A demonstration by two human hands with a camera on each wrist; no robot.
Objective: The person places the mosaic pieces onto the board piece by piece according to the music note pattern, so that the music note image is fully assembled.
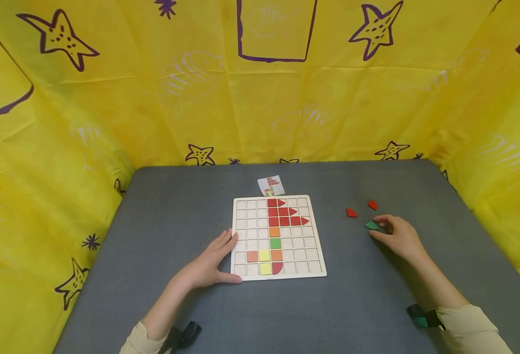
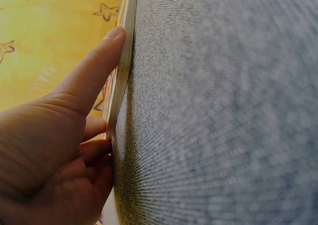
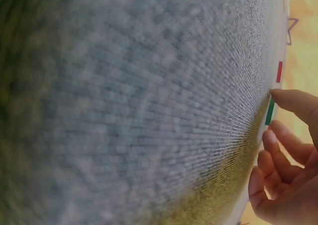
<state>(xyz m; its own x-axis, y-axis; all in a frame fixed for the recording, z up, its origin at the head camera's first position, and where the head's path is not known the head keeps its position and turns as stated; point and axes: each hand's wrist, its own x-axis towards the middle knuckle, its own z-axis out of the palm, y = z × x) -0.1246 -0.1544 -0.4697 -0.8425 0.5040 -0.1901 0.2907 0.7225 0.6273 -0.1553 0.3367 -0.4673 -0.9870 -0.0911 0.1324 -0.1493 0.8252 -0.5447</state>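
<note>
A square wooden grid board (image 1: pixel 251 221) lies on the table with red, orange, green and yellow tiles in some cells. My left hand (image 1: pixel 209 261) rests at its near left corner, thumb along the front edge and fingers on the left edge. In the left wrist view the thumb (image 2: pixel 97 71) presses the board's side (image 2: pixel 127 41). To the right of the board, my right hand (image 1: pixel 399 238) pinches a small green piece (image 1: pixel 372 225) at table level between thumb and forefinger. In the right wrist view this green piece (image 3: pixel 270 112) sits between the two fingertips.
Two red pieces with a curved edge, one nearer the board (image 1: pixel 351 213) and one farther back (image 1: pixel 372 204), lie beside the right hand. A small printed pattern card (image 1: pixel 271 185) lies behind the board. Yellow cloth (image 1: pixel 260 113) hangs around the grey table (image 1: pixel 180 206).
</note>
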